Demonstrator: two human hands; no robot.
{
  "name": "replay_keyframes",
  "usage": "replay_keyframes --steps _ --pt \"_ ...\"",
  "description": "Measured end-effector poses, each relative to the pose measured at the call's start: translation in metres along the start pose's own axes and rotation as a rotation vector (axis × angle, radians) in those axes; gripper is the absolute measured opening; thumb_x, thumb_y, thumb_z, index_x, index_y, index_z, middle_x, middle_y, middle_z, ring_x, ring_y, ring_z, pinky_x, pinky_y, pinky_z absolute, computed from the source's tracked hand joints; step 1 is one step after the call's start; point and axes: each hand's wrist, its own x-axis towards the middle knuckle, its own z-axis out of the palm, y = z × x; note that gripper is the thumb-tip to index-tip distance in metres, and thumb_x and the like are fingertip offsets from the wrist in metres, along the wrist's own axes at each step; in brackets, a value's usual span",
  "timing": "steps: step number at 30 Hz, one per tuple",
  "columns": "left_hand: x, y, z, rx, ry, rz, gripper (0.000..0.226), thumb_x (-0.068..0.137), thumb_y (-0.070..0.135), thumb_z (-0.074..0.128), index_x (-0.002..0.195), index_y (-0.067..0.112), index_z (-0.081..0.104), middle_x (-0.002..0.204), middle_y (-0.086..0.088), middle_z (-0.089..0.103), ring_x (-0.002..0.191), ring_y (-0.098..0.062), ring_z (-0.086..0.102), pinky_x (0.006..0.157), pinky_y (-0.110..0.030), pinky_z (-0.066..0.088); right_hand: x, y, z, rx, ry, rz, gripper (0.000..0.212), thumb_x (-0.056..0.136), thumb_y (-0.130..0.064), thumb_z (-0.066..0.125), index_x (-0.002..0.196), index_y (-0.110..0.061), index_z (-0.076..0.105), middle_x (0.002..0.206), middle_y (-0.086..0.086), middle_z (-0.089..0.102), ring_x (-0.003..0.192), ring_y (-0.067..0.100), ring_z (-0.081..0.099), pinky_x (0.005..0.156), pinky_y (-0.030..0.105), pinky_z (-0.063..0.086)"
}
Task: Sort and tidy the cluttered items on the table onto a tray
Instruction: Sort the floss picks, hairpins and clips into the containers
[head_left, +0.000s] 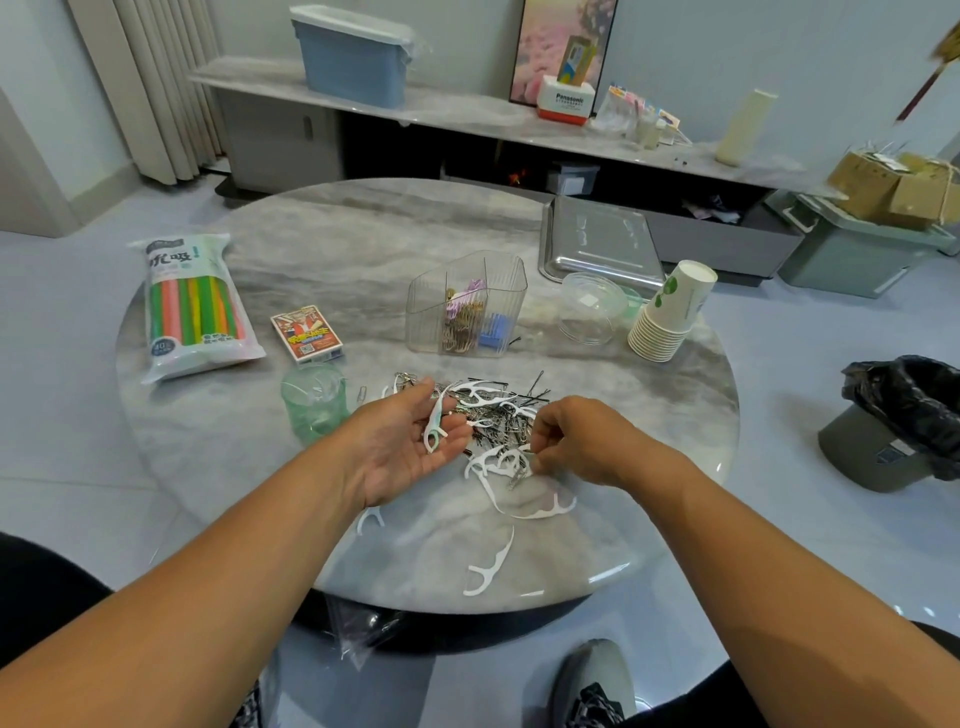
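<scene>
A mixed pile of white floss picks and dark hairpins (496, 410) lies near the front of the round marble table (332, 249). My left hand (410, 441) is palm up over the pile's left side, with a white floss pick (435, 423) lying across its relaxed fingers. My right hand (582, 441) is at the pile's right side, its fingertips pinching a floss pick (511, 462). More picks (488, 569) lie loose near the front edge. The steel tray (597, 241) sits at the far right of the table.
A clear divided organiser (465, 306) with clips stands mid-table. Left of it lie a card box (306, 332) and a straw pack (192, 306). A green cup (314, 400) stands by my left hand. A clear bowl (592, 306) and stacked paper cups (670, 312) sit right. A bin (904, 421) stands on the floor.
</scene>
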Motion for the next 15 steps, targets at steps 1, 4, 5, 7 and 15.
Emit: replay_keyframes --steps 1,4,5,7,15 --pt "0.001 0.000 0.000 0.020 0.018 0.016 0.032 0.102 0.032 0.055 0.112 0.002 0.064 0.091 -0.014 0.066 0.077 -0.022 0.067 0.061 -0.029 0.062 0.000 0.001 -0.004 0.031 0.006 0.003 0.018 0.074 -0.023 0.087 0.078 -0.022 0.070 0.075 -0.011 0.069 0.075 0.010 0.061 0.073 0.032 0.052" --pt "0.005 -0.002 0.000 0.098 0.059 0.068 0.012 0.095 0.016 0.067 0.101 0.007 0.063 0.078 -0.008 0.061 0.064 -0.015 0.059 0.053 -0.022 0.056 0.001 0.004 -0.013 0.071 0.042 0.010 0.016 0.077 -0.025 0.086 0.080 -0.022 0.070 0.080 -0.010 0.072 0.079 0.011 0.065 0.078 0.035 0.054" --pt "0.007 -0.003 0.000 0.138 0.073 0.087 0.010 0.092 0.012 0.070 0.098 0.008 0.063 0.076 -0.006 0.059 0.062 -0.013 0.056 0.051 -0.020 0.052 0.002 0.005 -0.015 0.068 0.061 0.008 0.014 0.080 -0.024 0.083 0.081 -0.023 0.070 0.083 -0.011 0.072 0.082 0.013 0.066 0.079 0.036 0.054" --pt "0.009 -0.004 0.001 0.256 0.110 0.124 0.011 0.089 0.007 0.073 0.095 0.010 0.064 0.070 -0.003 0.056 0.058 -0.010 0.049 0.045 -0.017 0.043 0.004 0.006 -0.017 0.084 0.080 -0.005 0.012 0.083 -0.021 0.080 0.084 -0.024 0.069 0.086 -0.010 0.071 0.083 0.014 0.065 0.078 0.035 0.054" --pt "0.018 -0.021 0.005 1.184 0.197 0.369 0.028 0.072 0.026 0.090 0.089 0.018 0.069 0.071 0.005 0.065 0.060 -0.011 0.058 0.054 -0.021 0.045 0.010 0.006 0.002 -0.006 -0.023 0.001 0.016 0.078 -0.028 0.085 0.086 -0.032 0.072 0.075 -0.016 0.066 0.072 0.003 0.059 0.065 0.024 0.043"
